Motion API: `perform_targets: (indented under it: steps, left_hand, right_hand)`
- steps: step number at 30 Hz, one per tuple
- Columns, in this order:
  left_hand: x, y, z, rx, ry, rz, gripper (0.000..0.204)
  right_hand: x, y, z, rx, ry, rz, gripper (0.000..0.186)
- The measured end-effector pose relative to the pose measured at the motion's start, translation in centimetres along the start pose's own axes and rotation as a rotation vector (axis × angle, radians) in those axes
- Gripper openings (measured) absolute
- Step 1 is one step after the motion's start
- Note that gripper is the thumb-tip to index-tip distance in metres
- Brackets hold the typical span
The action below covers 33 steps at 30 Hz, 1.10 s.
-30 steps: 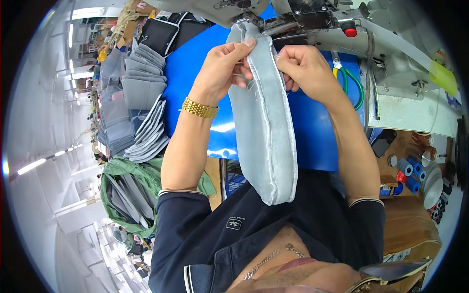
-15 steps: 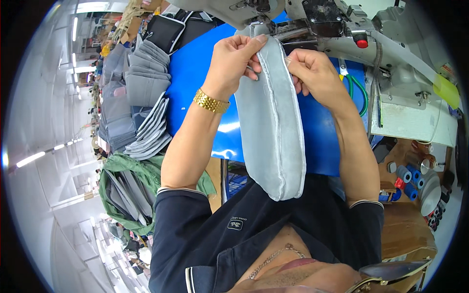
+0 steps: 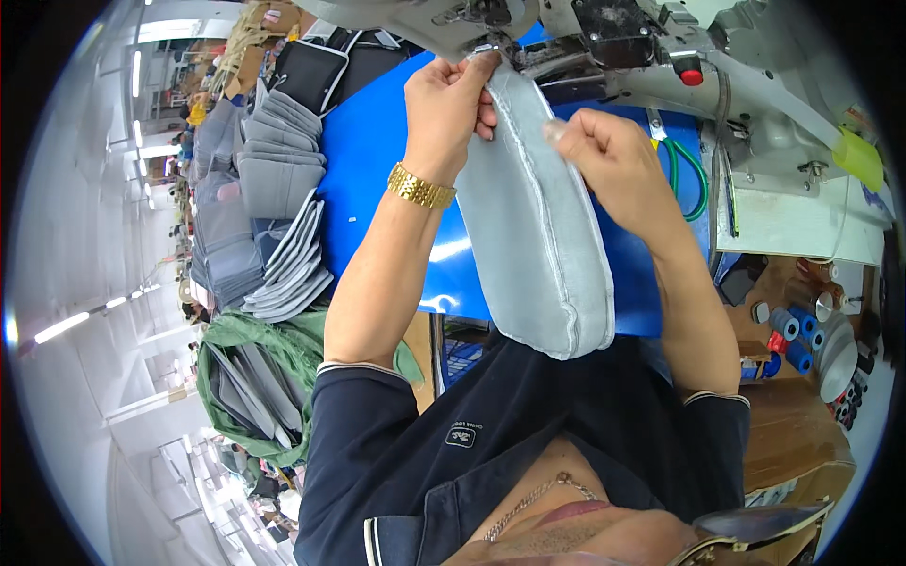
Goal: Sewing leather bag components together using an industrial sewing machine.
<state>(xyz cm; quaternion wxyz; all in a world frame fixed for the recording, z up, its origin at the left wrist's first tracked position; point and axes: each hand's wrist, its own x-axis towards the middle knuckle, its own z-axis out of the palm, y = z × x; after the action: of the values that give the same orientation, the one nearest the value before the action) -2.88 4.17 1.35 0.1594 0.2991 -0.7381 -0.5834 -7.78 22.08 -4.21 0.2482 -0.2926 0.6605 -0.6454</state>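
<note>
A long grey padded fabric piece (image 3: 535,236) with a raised seam and piped edges runs from the sewing machine's (image 3: 491,28) needle area down toward my chest. At its upper end, just below the machine head, my left hand (image 3: 451,104) pinches the left edge, thumb on top. My right hand (image 3: 613,165) is curled at the right edge, lower down. Its thumb is blurred and overlaps the edge, with the other fingers bent beside it. The very top of the piece is hidden by my left fingers and the machine.
Beneath lies a blue work surface (image 3: 377,170). Green-handled scissors (image 3: 698,179) rest at its right. Stacked grey pieces (image 3: 278,160) stand on the left, above a green sack (image 3: 222,330) of more panels. Thread spools (image 3: 797,340) sit at lower right. A red button (image 3: 692,77) is on the machine.
The lower end of the fabric piece has swung right and slightly up. My left hand has shifted up and left toward the machine head; my right hand has moved slightly lower.
</note>
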Motion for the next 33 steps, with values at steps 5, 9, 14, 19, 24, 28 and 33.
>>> perform_targets:
  steps: [5,9,14,19,24,28,33]
  left_hand:
    - [-3.0,-0.9,0.5,-0.041,0.045,0.005,0.030]
    - [-4.4,-1.2,0.5,-0.014,-0.011,0.133,0.050]
    - [-2.6,-0.9,0.5,-0.018,0.003,0.158,0.045]
    - [-1.6,-1.2,0.4,-0.038,0.016,0.189,0.045]
    - [-1.7,-1.4,0.7,-0.087,0.035,0.181,0.047]
    - [-1.9,-1.6,0.7,-0.074,0.050,0.195,0.046]
    - [-1.6,-1.9,0.5,-0.072,0.030,0.210,0.045]
  right_hand:
    - [-0.9,0.7,0.6,0.163,-0.048,-0.025,0.040]
    - [-0.4,1.3,1.2,0.221,-0.043,-0.071,0.035]
    - [1.0,1.0,1.2,0.181,0.009,-0.107,0.033]
    - [-0.7,-1.0,-1.0,0.289,0.040,-0.012,0.024]
    - [-2.0,-2.2,-6.1,0.145,0.317,-0.088,0.021]
    - [-0.8,-2.1,-7.7,0.182,0.366,-0.201,0.024]
    - [-1.7,-1.6,-3.9,0.239,0.313,-0.087,0.022]
